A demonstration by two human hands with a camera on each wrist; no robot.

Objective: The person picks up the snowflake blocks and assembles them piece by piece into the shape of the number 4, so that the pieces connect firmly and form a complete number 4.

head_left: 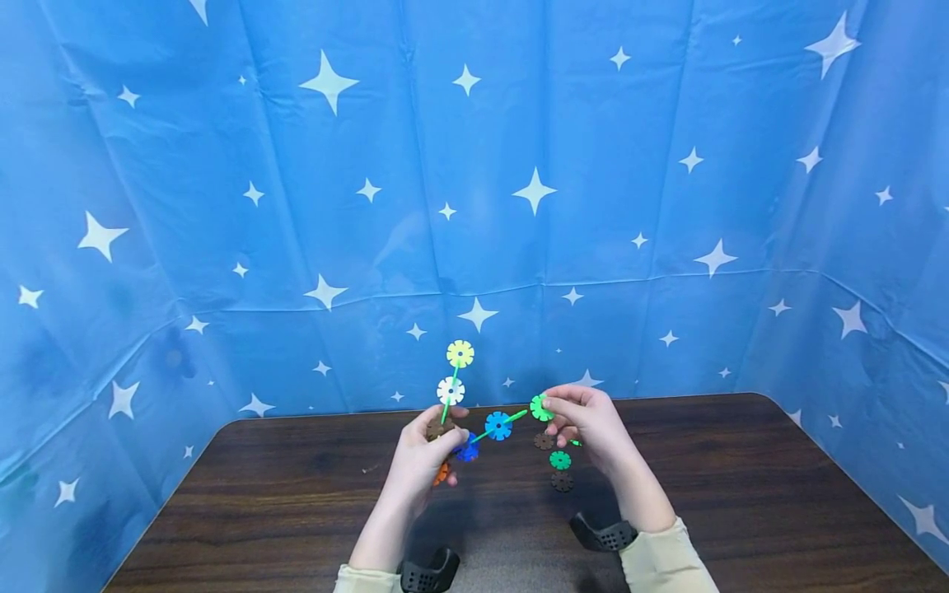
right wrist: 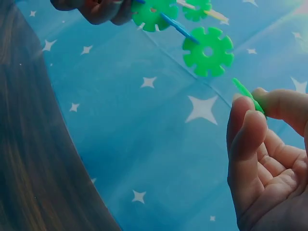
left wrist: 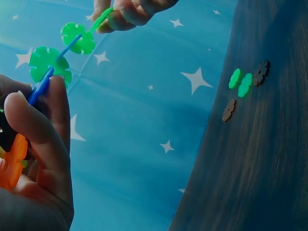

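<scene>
My left hand (head_left: 426, 453) grips a built chain of notched plastic discs. From it a yellow disc (head_left: 460, 354) and a white disc (head_left: 451, 390) rise on green discs seen edge-on. Toward the right, the chain runs through a dark blue disc (head_left: 467, 450) and a light blue disc (head_left: 498, 426) to an end green disc (right wrist: 208, 52). An orange disc (left wrist: 13, 161) sits by the left palm. Between thumb and fingertips, my right hand (head_left: 593, 416) pinches a loose green disc (right wrist: 248, 95), its edge facing the chain's end with a small gap between.
On the dark wooden table (head_left: 296, 511), below the right hand, lie a few loose discs: a brown disc (head_left: 562, 481), a green disc (head_left: 560, 460), another brown disc (head_left: 544, 441) and a second green disc (left wrist: 235, 78). Behind the table hangs a blue star-patterned cloth (head_left: 474, 247).
</scene>
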